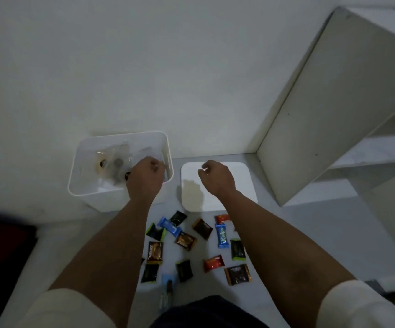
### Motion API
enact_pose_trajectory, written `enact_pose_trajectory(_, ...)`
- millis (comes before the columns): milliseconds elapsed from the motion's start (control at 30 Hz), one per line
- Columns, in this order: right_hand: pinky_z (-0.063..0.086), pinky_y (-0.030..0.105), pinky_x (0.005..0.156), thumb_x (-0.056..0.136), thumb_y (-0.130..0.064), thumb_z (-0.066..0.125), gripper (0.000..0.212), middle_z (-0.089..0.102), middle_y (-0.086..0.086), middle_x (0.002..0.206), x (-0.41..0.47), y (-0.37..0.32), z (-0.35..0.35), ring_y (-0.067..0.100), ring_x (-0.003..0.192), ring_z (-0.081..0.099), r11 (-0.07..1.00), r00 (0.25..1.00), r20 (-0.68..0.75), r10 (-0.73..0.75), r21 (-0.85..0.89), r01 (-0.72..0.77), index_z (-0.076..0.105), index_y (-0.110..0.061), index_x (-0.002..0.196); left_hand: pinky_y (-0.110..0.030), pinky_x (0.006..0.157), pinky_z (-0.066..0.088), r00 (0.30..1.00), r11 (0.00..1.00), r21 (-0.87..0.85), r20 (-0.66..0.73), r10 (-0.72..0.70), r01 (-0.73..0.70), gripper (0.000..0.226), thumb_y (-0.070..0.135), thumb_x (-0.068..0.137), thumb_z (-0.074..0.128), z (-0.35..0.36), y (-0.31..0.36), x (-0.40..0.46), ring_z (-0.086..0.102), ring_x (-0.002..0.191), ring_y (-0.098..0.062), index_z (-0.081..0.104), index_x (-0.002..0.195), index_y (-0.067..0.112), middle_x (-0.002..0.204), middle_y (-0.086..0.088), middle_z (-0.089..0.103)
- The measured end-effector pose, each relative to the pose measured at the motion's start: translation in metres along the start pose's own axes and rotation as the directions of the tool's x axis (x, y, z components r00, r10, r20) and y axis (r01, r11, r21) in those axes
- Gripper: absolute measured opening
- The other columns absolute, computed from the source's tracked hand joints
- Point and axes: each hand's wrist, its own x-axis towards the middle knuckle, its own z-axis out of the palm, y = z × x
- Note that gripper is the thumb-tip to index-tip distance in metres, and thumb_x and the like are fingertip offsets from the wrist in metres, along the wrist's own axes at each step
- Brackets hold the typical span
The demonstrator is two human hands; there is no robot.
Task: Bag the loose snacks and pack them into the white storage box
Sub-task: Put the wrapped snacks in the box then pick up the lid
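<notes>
The white storage box (92,195) stands against the wall at the left. Inside it lie clear plastic bags (111,162) with dark snacks in them. My left hand (144,178) reaches into the box's right side, fingers pinched on the edge of a clear bag. My right hand (217,178) hovers over the box's flat white lid (244,185), fingers loosely curled and holding nothing. Several loose wrapped snacks (184,241) lie scattered on the white surface between my forearms, among them a blue bar (222,235) and an orange one (213,263).
A white shelf unit (322,114) rises at the right, its side panel close to the lid. The white wall (144,79) stands right behind the box. A dark red object (2,245) sits off the surface's left edge.
</notes>
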Motion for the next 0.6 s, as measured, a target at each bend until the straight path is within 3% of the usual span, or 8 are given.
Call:
enact_pose_trajectory(67, 0.048, 0.033, 0.092, 0.093, -0.045, 0.062, 0.041, 0.067, 0.003, 0.119, -0.020, 0.041, -0.007, 0.021, 0.111, 0.063, 0.999, 1.000, 0.016, 0.020, 0.037, -0.020, 0.063, -0.021, 0.126, -0.032, 0.077, 0.049, 0.994, 0.995, -0.076, 0.083, 0.072, -0.065, 0.018, 0.034, 0.093, 0.061, 0.016, -0.008, -0.038, 0.063, 0.083, -0.017, 0.069, 0.099, 0.018, 0.087, 0.003, 0.068)
enact_pose_trajectory(133, 0.049, 0.038, 0.097, 0.086, -0.055, 0.066, 0.060, 0.061, 0.006, 0.128, -0.047, 0.082, -0.010, 0.023, 0.119, 0.058, 0.995, 0.996, 0.063, 0.056, 0.077, -0.061, 0.055, -0.024, 0.135, -0.039, 0.086, 0.052, 0.976, 0.992, -0.038, 0.180, 0.126, -0.121, 0.028, 0.038, 0.089, 0.069, 0.034, -0.038, -0.072, 0.065, 0.096, -0.023, 0.068, 0.109, 0.018, 0.098, 0.000, 0.068)
enact_pose_trajectory(233, 0.044, 0.048, 0.107, 0.068, -0.072, 0.072, 0.100, 0.046, 0.008, 0.146, -0.093, 0.146, -0.008, 0.028, 0.135, 0.043, 0.988, 0.973, 0.179, 0.147, 0.029, -0.154, 0.033, -0.031, 0.151, -0.047, 0.102, 0.044, 0.946, 0.972, 0.201, 0.321, 0.052, -0.122, 0.078, 0.068, 0.075, 0.064, 0.053, -0.093, -0.133, 0.056, 0.121, -0.039, 0.059, 0.131, 0.014, 0.128, -0.015, 0.062)
enact_pose_trajectory(333, 0.029, 0.055, 0.118, 0.051, -0.088, 0.072, 0.141, 0.019, 0.008, 0.164, -0.141, 0.205, 0.002, 0.032, 0.151, 0.016, 0.977, 0.942, 0.262, 0.210, -0.099, -0.190, 0.004, -0.029, 0.160, -0.058, 0.118, 0.021, 0.922, 0.916, 0.399, 0.366, -0.125, -0.034, 0.125, 0.092, 0.057, 0.048, 0.046, -0.137, -0.198, 0.021, 0.149, -0.044, 0.026, 0.158, 0.022, 0.163, -0.019, 0.022)
enact_pose_trajectory(400, 0.009, 0.062, 0.122, 0.041, -0.097, 0.065, 0.158, -0.015, 0.007, 0.168, -0.167, 0.235, 0.011, 0.032, 0.155, -0.013, 0.960, 0.916, 0.326, 0.232, -0.230, -0.162, -0.021, -0.030, 0.156, -0.062, 0.119, 0.006, 0.881, 0.893, 0.449, 0.408, -0.238, 0.033, 0.143, 0.100, 0.045, 0.050, 0.034, -0.158, -0.236, -0.006, 0.154, -0.039, -0.004, 0.160, 0.033, 0.168, -0.011, -0.010)
enact_pose_trajectory(467, -0.003, 0.065, 0.121, 0.035, -0.102, 0.060, 0.166, -0.035, 0.007, 0.162, -0.191, 0.257, 0.018, 0.032, 0.150, -0.030, 0.939, 0.895, 0.379, 0.236, -0.327, -0.109, -0.034, -0.031, 0.151, -0.065, 0.119, -0.004, 0.833, 0.873, 0.488, 0.477, -0.281, 0.015, 0.154, 0.105, 0.038, 0.050, 0.031, -0.178, -0.268, -0.022, 0.152, -0.036, -0.020, 0.156, 0.036, 0.164, -0.006, -0.029)
enact_pose_trajectory(533, -0.005, 0.067, 0.120, 0.032, -0.104, 0.057, 0.168, -0.041, 0.010, 0.159, -0.204, 0.274, 0.023, 0.034, 0.147, -0.036, 0.925, 0.887, 0.400, 0.232, -0.372, -0.075, -0.038, -0.030, 0.149, -0.069, 0.118, -0.005, 0.816, 0.847, 0.529, 0.513, -0.265, -0.058, 0.155, 0.107, 0.038, 0.046, 0.038, -0.190, -0.294, -0.025, 0.151, -0.037, -0.017, 0.158, 0.031, 0.164, -0.009, -0.030)
enact_pose_trajectory(600, -0.007, 0.068, 0.119, 0.032, -0.105, 0.055, 0.167, -0.040, 0.013, 0.159, -0.206, 0.282, 0.027, 0.036, 0.146, -0.036, 0.911, 0.884, 0.402, 0.239, -0.408, -0.061, -0.037, -0.029, 0.149, -0.075, 0.114, 0.002, 0.824, 0.809, 0.573, 0.517, -0.232, -0.131, 0.149, 0.106, 0.046, 0.043, 0.047, -0.198, -0.310, -0.016, 0.152, -0.042, 0.003, 0.162, 0.021, 0.167, -0.015, -0.018)
